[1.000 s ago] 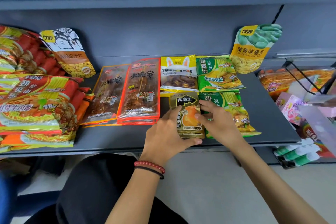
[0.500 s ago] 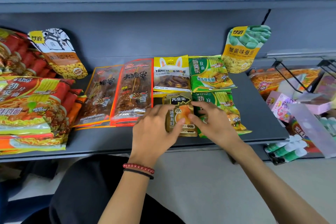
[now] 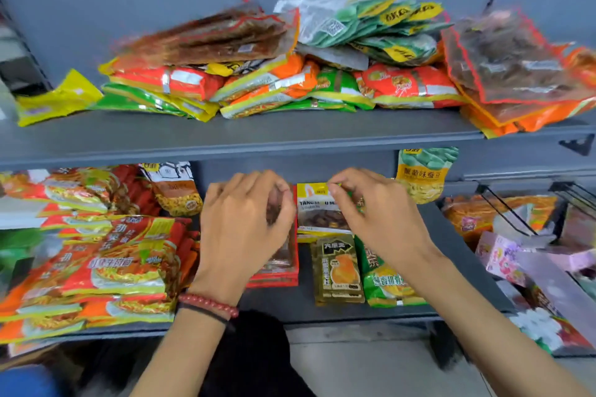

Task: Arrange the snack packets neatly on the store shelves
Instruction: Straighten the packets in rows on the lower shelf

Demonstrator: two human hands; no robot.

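Observation:
My left hand (image 3: pixel 245 222) and my right hand (image 3: pixel 377 216) hover side by side over the lower shelf (image 3: pixel 290 304), fingers loosely curled, with nothing seen in them. Between and below them lie a yellow packet (image 3: pixel 317 213), a small gold packet (image 3: pixel 338 271) and a green noodle packet (image 3: pixel 387 284). My left hand hides most of the red-edged clear packets (image 3: pixel 280 264). On the upper shelf (image 3: pixel 225 138) sits a messy pile of mixed packets (image 3: pixel 290 80).
Red noodle packets (image 3: pixel 113 261) are stacked at the lower left. A green-and-yellow pea bag (image 3: pixel 422 177) leans on the back wall. A wire basket (image 3: pixel 516 219) and pink boxes (image 3: pixel 503 255) stand at the right. More clear packets (image 3: pixel 516 74) overhang the upper shelf's right end.
Both hands have let go of the gold packet and risen away from it. My view has tilted up, so the piled upper shelf now shows.

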